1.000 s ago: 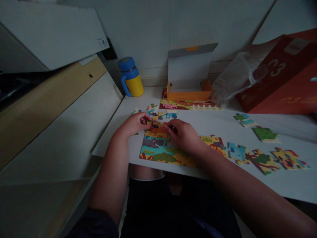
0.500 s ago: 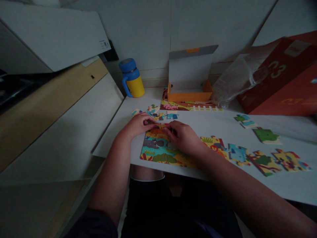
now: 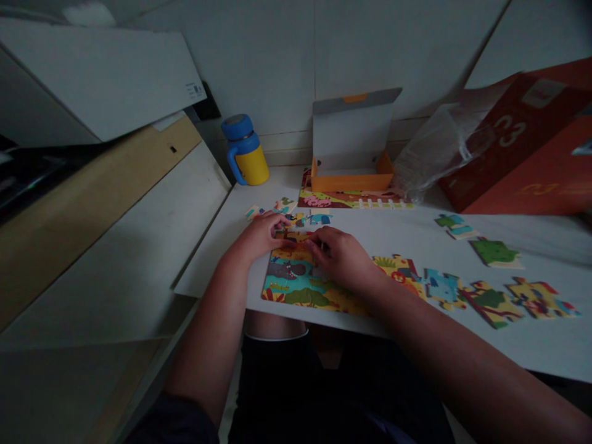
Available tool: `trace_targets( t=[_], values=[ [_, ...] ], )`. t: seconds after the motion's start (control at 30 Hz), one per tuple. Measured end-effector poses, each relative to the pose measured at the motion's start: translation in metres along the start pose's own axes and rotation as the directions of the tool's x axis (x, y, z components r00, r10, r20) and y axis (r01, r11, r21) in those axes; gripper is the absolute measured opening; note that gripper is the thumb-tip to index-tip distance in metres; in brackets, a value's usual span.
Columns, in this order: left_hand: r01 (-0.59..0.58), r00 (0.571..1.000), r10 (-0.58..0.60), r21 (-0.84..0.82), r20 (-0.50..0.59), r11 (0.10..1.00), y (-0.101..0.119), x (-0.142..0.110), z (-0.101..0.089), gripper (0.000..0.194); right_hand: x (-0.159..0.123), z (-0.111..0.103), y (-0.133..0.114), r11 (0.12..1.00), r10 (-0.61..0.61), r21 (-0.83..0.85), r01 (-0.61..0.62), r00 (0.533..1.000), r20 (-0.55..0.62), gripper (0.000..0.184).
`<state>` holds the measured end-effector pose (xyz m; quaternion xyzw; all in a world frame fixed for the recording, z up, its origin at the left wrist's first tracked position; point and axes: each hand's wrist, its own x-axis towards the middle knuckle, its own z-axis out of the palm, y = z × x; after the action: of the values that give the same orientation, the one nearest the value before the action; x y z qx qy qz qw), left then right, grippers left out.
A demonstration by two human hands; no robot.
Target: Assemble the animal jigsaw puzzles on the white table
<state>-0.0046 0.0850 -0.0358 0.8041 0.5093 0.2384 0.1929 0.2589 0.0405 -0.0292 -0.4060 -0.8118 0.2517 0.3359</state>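
Left hand (image 3: 263,237): thumb, fingers parted | right hand (image 3: 341,251): cannot tell | multicoloured flat cardboard jigsaw (image 3: 293,285): under both, by white surface (image 3: 393,231)'s near edge

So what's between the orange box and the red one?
In the head view, a clear plastic bag and, beside it, the right end of the pig picture.

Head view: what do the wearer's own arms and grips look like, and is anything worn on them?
Each grip is a bare, ungloved hand: left hand, right hand. A dark sleeve ends on the left arm; none shows on the right forearm. No watch or cables visible.
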Motion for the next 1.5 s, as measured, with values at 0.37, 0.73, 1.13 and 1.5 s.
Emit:
trace_targets(
  t=[0.37, 0.73, 1.13, 1.5],
  values=[
    [-0.020, 1.000, 0.022, 0.179, -0.010, 0.984, 0.001, 0.001, 0.007, 0.045, 0.002, -0.005, 0.004, 0.997, 0.049, -0.056, -0.056, 0.993, -0.107, 0.022],
    [0.011, 1.000, -0.005, 0.248, -0.023, 0.969, -0.005, 0.024, 0.007, 0.036, 0.002, -0.017, 0.007, 0.983, 0.171, -0.018, -0.182, 0.952, -0.252, 0.028],
    [0.045, 0.998, -0.041, 0.078, -0.057, 0.996, -0.017, 0.059, -0.003, 0.038, 0.005, -0.031, 0.019, 0.965, 0.262, 0.076, -0.251, 0.904, -0.339, 0.031],
    [0.000, 0.999, 0.033, -0.631, 0.040, 0.776, 0.019, 0.038, 0.005, 0.025, 0.004, -0.030, 0.010, 0.984, 0.112, 0.158, -0.082, 0.975, -0.193, 0.020]
  ],
)
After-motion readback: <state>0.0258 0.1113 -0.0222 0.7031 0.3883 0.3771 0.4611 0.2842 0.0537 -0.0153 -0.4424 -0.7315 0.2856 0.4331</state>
